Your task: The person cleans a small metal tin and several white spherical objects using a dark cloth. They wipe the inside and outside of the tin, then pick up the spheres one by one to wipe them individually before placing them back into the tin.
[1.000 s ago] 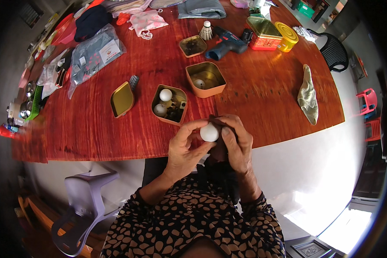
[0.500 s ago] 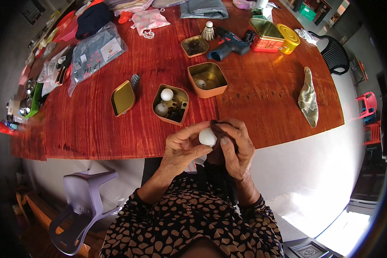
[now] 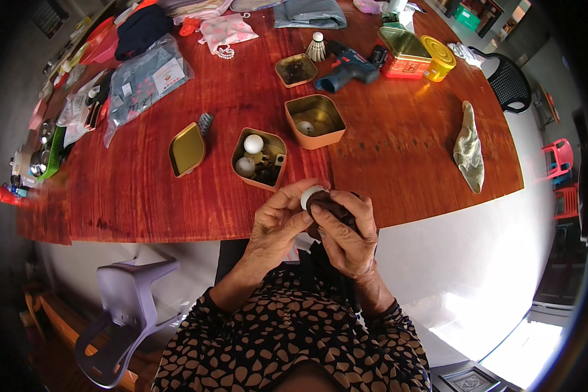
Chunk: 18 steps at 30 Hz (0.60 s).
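Just past the table's near edge, my left hand [image 3: 277, 225] pinches a white ping-pong ball [image 3: 306, 196] between thumb and fingers. My right hand [image 3: 349, 238] is closed on a dark brown cloth [image 3: 325, 203], which it presses over the ball's right side, so only the ball's left rim shows. Ahead of my hands stands an orange-sided tin [image 3: 236, 171] holding two white balls [image 3: 253, 144] and small dark and brass-coloured pieces. A second such tin [image 3: 326, 138], behind it to the right, has one ball [image 3: 305, 128] in it.
A gold tin lid [image 3: 187, 150] lies left of the tins, another lid [image 3: 295, 70] behind them. Farther back are a shuttlecock [image 3: 316, 49], a blue cordless drill [image 3: 349, 70], and red and yellow tins [image 3: 439, 60]. A crumpled pale cloth [image 3: 468, 153] lies at right; a purple chair [image 3: 121, 294] stands lower left.
My right hand has moved left and wrapped the brown cloth over the ball, which now shows less white. My left hand keeps its grip. The tins and other table items have not moved.
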Motion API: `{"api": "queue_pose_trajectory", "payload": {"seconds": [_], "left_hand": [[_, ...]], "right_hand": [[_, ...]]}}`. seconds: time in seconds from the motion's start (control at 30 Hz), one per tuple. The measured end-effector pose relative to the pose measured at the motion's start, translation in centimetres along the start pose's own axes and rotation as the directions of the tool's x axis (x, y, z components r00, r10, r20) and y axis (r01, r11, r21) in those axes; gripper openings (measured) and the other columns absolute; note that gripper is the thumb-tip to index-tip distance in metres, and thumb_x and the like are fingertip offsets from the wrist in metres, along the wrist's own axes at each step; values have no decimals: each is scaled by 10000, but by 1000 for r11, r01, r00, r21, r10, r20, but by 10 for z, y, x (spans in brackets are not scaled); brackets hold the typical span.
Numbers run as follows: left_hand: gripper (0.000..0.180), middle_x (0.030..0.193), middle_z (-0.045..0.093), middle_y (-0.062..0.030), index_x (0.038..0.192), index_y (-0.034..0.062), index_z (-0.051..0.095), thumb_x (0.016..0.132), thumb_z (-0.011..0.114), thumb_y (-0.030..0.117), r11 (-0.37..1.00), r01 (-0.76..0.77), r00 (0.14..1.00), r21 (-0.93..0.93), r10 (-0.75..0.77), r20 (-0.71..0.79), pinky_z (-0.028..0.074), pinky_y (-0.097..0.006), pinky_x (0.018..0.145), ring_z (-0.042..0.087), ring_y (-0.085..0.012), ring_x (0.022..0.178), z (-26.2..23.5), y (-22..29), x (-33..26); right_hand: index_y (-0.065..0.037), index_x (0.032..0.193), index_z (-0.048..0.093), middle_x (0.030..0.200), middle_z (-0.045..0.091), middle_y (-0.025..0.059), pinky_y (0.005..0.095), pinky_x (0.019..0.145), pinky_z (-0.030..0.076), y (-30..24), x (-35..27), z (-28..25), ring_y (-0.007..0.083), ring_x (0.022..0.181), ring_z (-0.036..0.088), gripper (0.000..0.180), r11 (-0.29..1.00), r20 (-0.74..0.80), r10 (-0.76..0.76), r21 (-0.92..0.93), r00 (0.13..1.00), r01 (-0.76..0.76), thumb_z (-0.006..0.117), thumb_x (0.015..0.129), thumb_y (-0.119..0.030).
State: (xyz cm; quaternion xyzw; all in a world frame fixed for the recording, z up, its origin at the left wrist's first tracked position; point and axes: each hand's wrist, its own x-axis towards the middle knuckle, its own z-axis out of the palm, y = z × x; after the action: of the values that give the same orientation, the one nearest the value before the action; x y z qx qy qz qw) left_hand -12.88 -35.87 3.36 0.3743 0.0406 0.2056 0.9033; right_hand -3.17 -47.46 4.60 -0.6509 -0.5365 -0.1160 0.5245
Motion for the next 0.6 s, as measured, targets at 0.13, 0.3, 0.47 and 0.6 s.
{"api": "queue_pose_trajectory", "payload": {"seconds": [0.13, 0.3, 0.47, 0.6], "left_hand": [[442, 1219, 569, -102, 1327, -23, 436, 908, 574, 15, 999, 19, 999, -46, -17, 39, 464, -277, 963, 556, -146, 1105, -11, -8, -2], [452, 1215, 559, -97, 1350, -19, 403, 926, 550, 37, 986, 37, 999, -161, -38, -3, 493, -248, 924, 568, -137, 1088, -2, -3, 2], [453, 1239, 545, -116, 1378, -6, 365, 952, 507, 60, 958, 27, 998, -285, -42, -45, 511, -251, 923, 574, -155, 1103, -3, -3, 4], [451, 1220, 563, -89, 1378, 3, 370, 949, 504, 39, 956, 55, 998, -289, -65, -24, 503, -253, 925, 589, -141, 1061, -1, -1, 5]], "right_hand": [[-27, 1108, 639, 1088, 546, 141, 333, 793, 499, -4, 12, -8, 277, 934, 588, 313, 963, -4, 249, 105, 969, -247, 601, 803, 34], [-8, 1137, 614, 1057, 549, 155, 336, 807, 494, 3, 3, -2, 279, 943, 591, 298, 894, 42, 415, 170, 909, -416, 553, 846, 15], [2, 1138, 613, 1062, 535, 157, 347, 762, 509, -8, -14, 3, 284, 919, 582, 353, 971, -55, 239, -1, 970, -239, 615, 788, 48], [-7, 1111, 633, 1059, 534, 153, 342, 732, 510, -10, -6, -3, 279, 902, 580, 369, 986, -88, 167, -5, 982, -168, 644, 749, 61]]}}
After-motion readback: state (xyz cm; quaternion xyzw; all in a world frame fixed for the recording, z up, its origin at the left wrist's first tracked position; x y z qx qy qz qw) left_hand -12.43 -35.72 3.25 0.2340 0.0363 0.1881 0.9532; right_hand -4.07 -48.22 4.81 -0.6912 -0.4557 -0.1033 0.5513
